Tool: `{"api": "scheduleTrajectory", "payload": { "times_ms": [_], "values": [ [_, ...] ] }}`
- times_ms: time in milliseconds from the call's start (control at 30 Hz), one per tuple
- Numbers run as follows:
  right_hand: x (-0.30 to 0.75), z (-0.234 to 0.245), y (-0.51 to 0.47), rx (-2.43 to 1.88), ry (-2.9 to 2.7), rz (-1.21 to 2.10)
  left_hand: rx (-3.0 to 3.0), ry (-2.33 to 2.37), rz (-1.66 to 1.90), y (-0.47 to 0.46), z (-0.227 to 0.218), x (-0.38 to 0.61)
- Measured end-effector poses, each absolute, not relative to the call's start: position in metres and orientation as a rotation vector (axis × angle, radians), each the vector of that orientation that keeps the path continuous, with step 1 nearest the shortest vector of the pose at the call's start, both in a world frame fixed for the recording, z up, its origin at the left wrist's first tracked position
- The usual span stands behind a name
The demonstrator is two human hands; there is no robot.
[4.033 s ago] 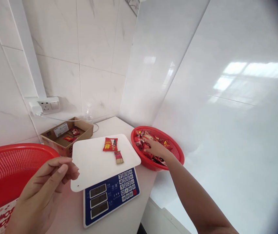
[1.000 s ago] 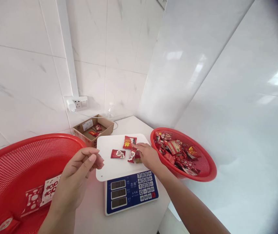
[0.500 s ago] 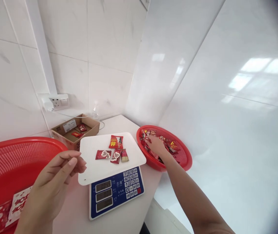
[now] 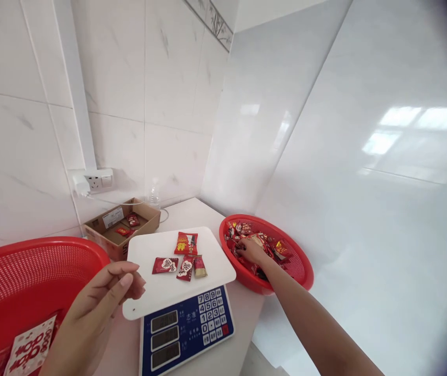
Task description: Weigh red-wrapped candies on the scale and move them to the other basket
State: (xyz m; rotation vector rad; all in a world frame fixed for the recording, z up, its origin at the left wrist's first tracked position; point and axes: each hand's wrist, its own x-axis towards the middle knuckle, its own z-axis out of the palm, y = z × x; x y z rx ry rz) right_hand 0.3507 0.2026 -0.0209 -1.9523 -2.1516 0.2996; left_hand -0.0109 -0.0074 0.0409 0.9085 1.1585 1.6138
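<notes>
My left hand (image 4: pixel 103 300) hovers at the left edge of the white scale pan (image 4: pixel 140 297), fingers loosely bent, with nothing visible in them. On the pan lie a larger red-and-yellow packet (image 4: pixel 186 243), two small red packets with white labels, one on the left (image 4: pixel 165 265) and one in the middle (image 4: pixel 185 268), and a red-and-gold wrapped sweet (image 4: pixel 200 267). My right hand (image 4: pixel 252 249) reaches into the right red basket (image 4: pixel 304 269), fingers curled down among wrapped sweets (image 4: pixel 260 240). Its fingertips are partly hidden, so what they grip cannot be made out.
A larger red basket (image 4: pixel 50 243) at left holds white-and-red printed packaging (image 4: pixel 31 347). Behind the pan stand a cardboard box (image 4: pixel 150 215) with several red packets and a clear bottle (image 4: pixel 154 197). The scale's blue keypad panel (image 4: pixel 186 334) faces me. Walls enclose the corner.
The view has tilted up slightly, so everything sits lower. My right hand stays in the basket, its fingers more curled among the sweets. The packets on the pan lie as before.
</notes>
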Motion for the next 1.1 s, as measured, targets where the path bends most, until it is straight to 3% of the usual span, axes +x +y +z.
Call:
{"api": "scheduleTrajectory", "payload": {
  "times_ms": [500,733,867,967,1100],
  "values": [
    [0.325,0.028,0.182,-1.708,-1.712,0.131,0.900,1.168,1.642,-0.014,0.055,-0.006],
    [0.270,0.036,0.156,-1.506,-1.883,0.190,0.962,1.106,1.658,-0.018,0.057,-0.006],
    [0.248,0.029,0.142,-1.380,-2.170,0.427,0.981,1.085,1.656,-0.018,0.056,-0.008],
    [0.243,0.029,0.138,-1.287,-2.154,0.585,0.993,1.075,1.646,-0.018,0.053,-0.011],
    [0.244,0.037,0.135,-1.321,-2.053,0.526,0.999,1.051,1.654,-0.019,0.052,-0.013]
  ]
}}
